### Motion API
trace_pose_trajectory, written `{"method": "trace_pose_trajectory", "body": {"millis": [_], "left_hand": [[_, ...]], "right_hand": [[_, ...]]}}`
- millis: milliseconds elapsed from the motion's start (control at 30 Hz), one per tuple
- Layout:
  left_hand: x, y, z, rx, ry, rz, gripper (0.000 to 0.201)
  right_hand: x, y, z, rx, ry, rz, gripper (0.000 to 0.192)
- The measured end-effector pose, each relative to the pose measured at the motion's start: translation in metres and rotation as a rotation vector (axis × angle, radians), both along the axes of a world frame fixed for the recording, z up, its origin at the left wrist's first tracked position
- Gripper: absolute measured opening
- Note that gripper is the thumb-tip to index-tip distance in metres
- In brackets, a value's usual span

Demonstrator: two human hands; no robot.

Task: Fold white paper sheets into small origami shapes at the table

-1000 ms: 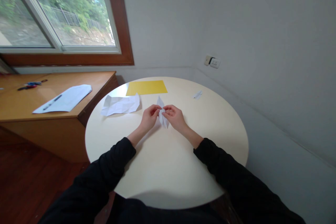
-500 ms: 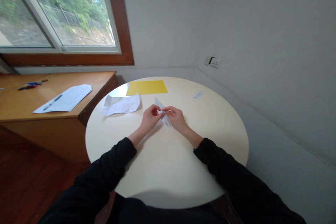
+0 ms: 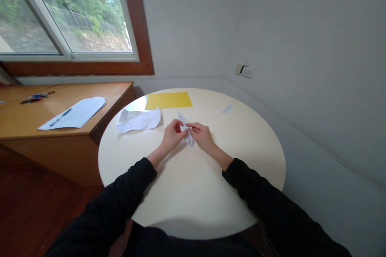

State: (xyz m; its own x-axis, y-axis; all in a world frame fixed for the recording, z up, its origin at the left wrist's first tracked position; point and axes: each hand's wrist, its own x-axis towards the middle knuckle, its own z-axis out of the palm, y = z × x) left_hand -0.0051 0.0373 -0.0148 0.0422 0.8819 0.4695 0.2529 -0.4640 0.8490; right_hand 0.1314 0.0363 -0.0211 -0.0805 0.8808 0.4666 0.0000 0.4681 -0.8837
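Fingers of both my hands are pinching a small folded piece of white paper (image 3: 187,129) above the middle of the round cream-coloured table (image 3: 193,192). I am closing my left hand (image 3: 172,134) narrowly on the paper's left edge, thumb and forefinger pressed together on it. I am closing my right hand (image 3: 202,135) on the right side in the same way, forefinger stretched along a crease and touching the left fingertips. One pointed tip of the folded paper is sticking up and away from me between the hands, and another narrow point is hanging down towards the tabletop below them; whether it is touching the table I cannot tell. My black sleeves are reaching in from the near edge of the table.

Just beyond my left hand a crumpled white sheet of paper (image 3: 138,120) is lying flat on the table, and behind that a rectangular yellow sheet of paper (image 3: 168,100) is lying near the far rim. A tiny white folded scrap (image 3: 227,108) is sitting well apart to the right. To the left a brown wooden desk (image 3: 27,122) is standing beside the table, under a wood-framed window (image 3: 72,20), carrying a white sheet with a dark pen (image 3: 72,113) on it. A white wall socket (image 3: 246,72) is showing on the grey wall.
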Motion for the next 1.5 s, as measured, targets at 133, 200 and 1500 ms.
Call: {"method": "trace_pose_trajectory", "body": {"millis": [133, 200, 1500], "left_hand": [[0.0, 0.001, -0.002, 0.005, 0.012, 0.002, 0.018], [0.0, 0.001, -0.001, 0.006, 0.013, 0.002, 0.017], [-0.007, -0.006, 0.011, 0.376, 0.136, 0.008, 0.009]], "right_hand": [[0.0, -0.001, 0.001, 0.002, -0.009, -0.004, 0.019], [0.0, -0.001, 0.001, 0.003, -0.015, -0.008, 0.019], [0.01, -0.007, 0.016, 0.517, -0.269, -0.283, 0.011]]}}
